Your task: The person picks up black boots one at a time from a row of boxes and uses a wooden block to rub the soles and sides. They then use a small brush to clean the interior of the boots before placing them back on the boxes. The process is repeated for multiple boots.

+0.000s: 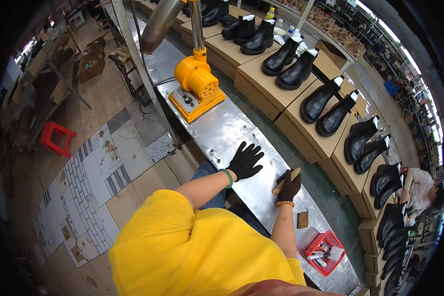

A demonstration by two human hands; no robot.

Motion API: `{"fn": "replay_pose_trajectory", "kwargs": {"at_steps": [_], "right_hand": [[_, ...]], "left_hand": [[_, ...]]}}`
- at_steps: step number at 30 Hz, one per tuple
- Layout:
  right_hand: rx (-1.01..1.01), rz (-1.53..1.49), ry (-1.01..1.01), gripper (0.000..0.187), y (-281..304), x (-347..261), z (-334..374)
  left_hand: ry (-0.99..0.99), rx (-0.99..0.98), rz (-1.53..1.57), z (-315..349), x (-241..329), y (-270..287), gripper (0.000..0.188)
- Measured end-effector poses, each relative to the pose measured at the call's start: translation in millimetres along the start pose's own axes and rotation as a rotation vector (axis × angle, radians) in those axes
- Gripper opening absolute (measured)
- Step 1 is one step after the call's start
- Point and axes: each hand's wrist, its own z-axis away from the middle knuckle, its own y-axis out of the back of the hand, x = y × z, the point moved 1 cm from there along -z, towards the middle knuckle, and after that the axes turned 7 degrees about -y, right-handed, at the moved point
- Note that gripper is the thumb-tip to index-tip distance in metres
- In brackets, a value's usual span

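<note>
Wooden brush handle (287, 179), tan, gripped in black-gloved rt hand (289, 187), lt hand (245, 161) flat, open

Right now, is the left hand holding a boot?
No, the left hand lies flat and open on the metal table, with no boot in it.

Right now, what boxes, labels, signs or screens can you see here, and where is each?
Cardboard box: brown, open-topped, on the floor at far left.
White tags: small squares at the tops of the black boots on the conveyor.
Control panel: grey plate with dark knobs on the yellow machine.
Red basket: mesh, holding small items, lower right.
No screens or signs.
</note>
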Motion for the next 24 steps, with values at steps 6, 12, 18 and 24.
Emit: {"fn": "replay_pose_trajectory", "kwargs": {"at_steps": [6,12,18,24], "right_hand": [[0.005,0.022,-0.023,0.025,3,8,-4],[0.012,0.034,-0.017,0.023,-2,4,-3],[0.015,0.045,0.086,0.018,-4,13,-8],[0.019,0.05,0.092,0.018,-6,10,-6]], "left_hand": [[0.002,-0.006,0.012,-1,-2,0,0.052],[-0.004,0.012,0.005,0,-4,2,0.051],[-0.005,0.008,0.006,-1,-6,2,0.051],[-0.007,0.001,0.006,-1,-8,4,0.051]]}}
